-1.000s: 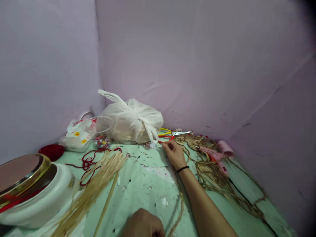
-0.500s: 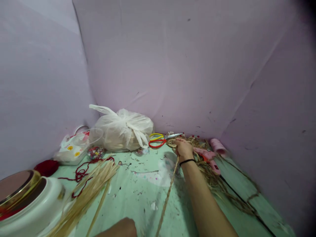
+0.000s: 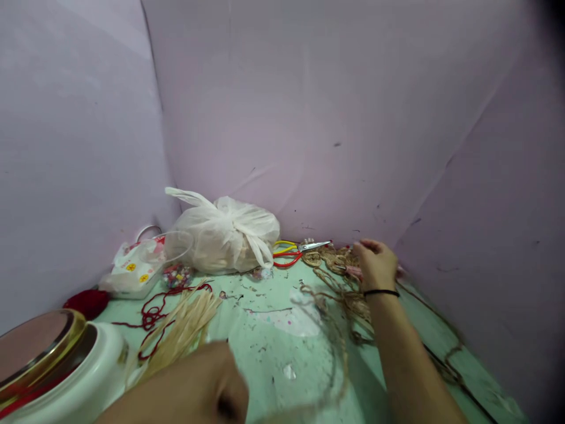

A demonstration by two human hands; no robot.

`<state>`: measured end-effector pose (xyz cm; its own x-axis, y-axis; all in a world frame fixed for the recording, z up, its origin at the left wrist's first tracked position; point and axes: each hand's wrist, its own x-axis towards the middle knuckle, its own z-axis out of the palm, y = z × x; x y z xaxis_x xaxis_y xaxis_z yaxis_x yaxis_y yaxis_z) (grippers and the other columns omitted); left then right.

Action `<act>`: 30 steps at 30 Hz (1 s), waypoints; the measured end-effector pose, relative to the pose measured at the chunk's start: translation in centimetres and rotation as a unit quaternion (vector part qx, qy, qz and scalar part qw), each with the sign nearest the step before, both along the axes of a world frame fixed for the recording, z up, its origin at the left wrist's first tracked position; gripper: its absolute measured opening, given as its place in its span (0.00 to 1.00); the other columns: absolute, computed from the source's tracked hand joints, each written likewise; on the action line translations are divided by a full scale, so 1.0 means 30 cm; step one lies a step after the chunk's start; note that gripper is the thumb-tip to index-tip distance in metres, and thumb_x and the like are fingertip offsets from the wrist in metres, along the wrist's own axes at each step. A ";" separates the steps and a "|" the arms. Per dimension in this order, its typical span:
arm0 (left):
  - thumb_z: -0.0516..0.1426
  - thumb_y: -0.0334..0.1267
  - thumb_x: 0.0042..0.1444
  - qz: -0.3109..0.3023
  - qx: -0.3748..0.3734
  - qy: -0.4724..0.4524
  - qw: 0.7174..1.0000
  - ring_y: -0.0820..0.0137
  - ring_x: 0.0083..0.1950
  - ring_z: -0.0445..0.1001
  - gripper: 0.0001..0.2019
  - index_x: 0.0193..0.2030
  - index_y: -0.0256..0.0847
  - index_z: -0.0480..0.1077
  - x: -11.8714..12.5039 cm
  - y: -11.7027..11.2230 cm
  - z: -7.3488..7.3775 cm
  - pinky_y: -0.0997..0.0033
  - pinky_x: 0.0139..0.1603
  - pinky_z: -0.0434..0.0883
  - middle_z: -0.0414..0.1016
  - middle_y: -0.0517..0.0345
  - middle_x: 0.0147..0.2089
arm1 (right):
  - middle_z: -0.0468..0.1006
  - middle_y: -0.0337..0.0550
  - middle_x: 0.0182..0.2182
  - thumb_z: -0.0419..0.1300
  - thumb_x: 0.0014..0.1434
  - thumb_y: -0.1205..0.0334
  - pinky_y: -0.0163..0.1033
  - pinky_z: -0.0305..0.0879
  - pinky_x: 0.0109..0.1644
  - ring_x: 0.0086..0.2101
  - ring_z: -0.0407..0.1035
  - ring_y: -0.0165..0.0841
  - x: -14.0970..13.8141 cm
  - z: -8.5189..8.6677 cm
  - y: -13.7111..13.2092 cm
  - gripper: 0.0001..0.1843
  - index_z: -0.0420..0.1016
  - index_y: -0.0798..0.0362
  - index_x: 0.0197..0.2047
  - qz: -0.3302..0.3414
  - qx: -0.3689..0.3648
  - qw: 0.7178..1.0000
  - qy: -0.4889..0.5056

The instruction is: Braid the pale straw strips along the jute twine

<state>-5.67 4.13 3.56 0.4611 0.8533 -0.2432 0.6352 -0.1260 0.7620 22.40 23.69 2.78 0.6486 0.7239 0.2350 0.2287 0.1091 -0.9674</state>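
Note:
My left hand [image 3: 216, 383] is at the bottom of the view, blurred, its fingers closed. A thin braided rope [image 3: 342, 359], smeared by motion, curves from beside this hand across the table, its far end loose near the middle. My right hand [image 3: 377, 265], with a black band on the wrist, is over the clutter at the back right. Its fingers are loosely bent and apart, with nothing visible in them. It partly covers a pink glue gun [image 3: 353, 271]; I cannot make out any contact. Coiled braided pieces [image 3: 312, 258] lie left of it.
Red-and-yellow scissors [image 3: 289, 259] lie beside a knotted white plastic bag [image 3: 225, 235]. At left are a white jar [image 3: 106, 365] with a gold-rimmed lid, dark red yarn [image 3: 88, 301], raffia strands [image 3: 189, 324] and a bag of beads [image 3: 177, 275]. Walls enclose the green tabletop [image 3: 273, 347].
My right hand has let go of the rope and moved right, over the glue gun. The rope has swung loose into a curve. My left hand has come further up into view.

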 end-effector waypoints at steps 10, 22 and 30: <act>0.49 0.34 0.36 0.250 0.145 0.037 0.957 0.76 0.21 0.57 0.07 0.14 0.38 0.65 0.017 0.207 -0.040 0.76 0.22 0.49 0.57 0.63 0.15 | 0.75 0.41 0.23 0.60 0.46 0.58 0.32 0.60 0.27 0.25 0.67 0.29 -0.344 0.080 -0.283 0.09 0.71 0.55 0.29 0.648 -0.230 0.715 -0.129; 0.49 0.35 0.40 0.317 0.211 -0.012 0.925 0.76 0.22 0.59 0.08 0.15 0.38 0.63 0.069 0.239 0.025 0.77 0.24 0.53 0.59 0.63 0.16 | 0.62 0.31 0.12 0.65 0.38 0.61 0.27 0.52 0.17 0.14 0.56 0.21 -0.288 0.000 -0.214 0.14 0.62 0.56 0.19 0.426 -0.191 0.880 0.089; 0.47 0.32 0.48 0.109 0.326 0.280 0.897 0.62 0.36 0.73 0.15 0.39 0.35 0.72 0.279 0.274 -0.024 0.68 0.35 0.63 0.75 0.44 0.36 | 0.58 0.31 0.13 0.61 0.43 0.52 0.29 0.46 0.18 0.16 0.51 0.21 -0.325 -0.031 -0.218 0.18 0.62 0.56 0.17 0.537 -0.167 0.810 0.164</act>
<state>2.71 12.33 2.84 0.2281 0.9532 0.1983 0.9586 -0.2556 0.1259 12.64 17.16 1.85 -0.4104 0.8999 -0.1476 -0.0996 -0.2052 -0.9736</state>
